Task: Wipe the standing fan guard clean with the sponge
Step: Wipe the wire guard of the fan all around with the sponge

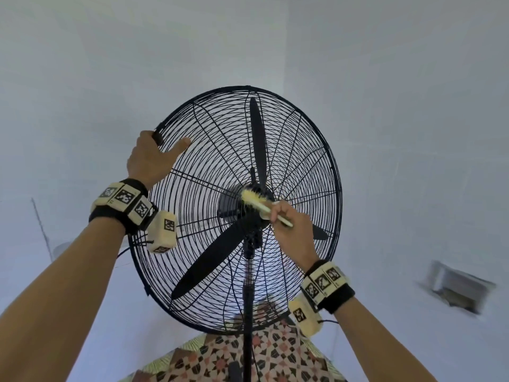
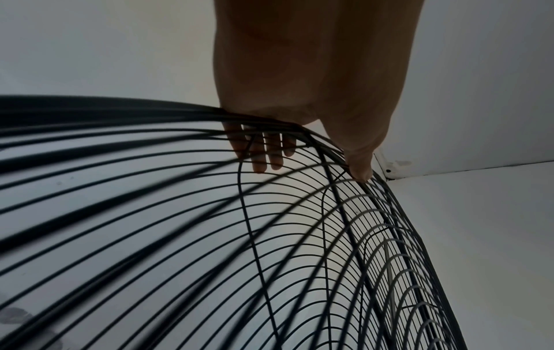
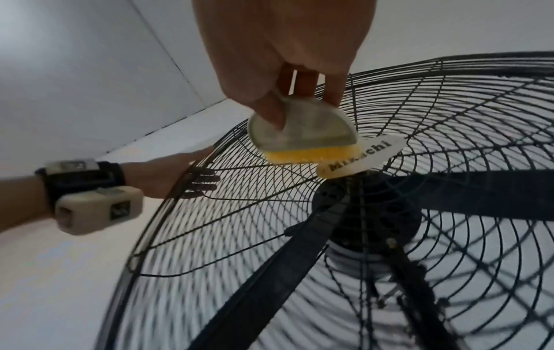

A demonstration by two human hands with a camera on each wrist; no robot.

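Note:
A black wire fan guard (image 1: 220,150) fills the middle of the head view, with three dark blades (image 1: 257,139) behind it. My left hand (image 1: 159,153) grips the guard's upper-left rim, fingers behind the wires and thumb in front; the left wrist view shows the hand (image 2: 299,113) on the guard (image 2: 299,236). My right hand (image 1: 283,213) holds a yellow sponge (image 1: 252,198) by its pale plastic back. It presses the sponge on the guard's centre. In the right wrist view the sponge (image 3: 302,137) half covers the white brand label (image 3: 359,158).
The fan stands on a black pole (image 1: 248,312) over patterned floor tiles (image 1: 248,354). White walls meet in a corner behind it. A grey vent-like box (image 1: 457,285) sits low on the right wall. A thin rod (image 1: 41,227) leans at the left.

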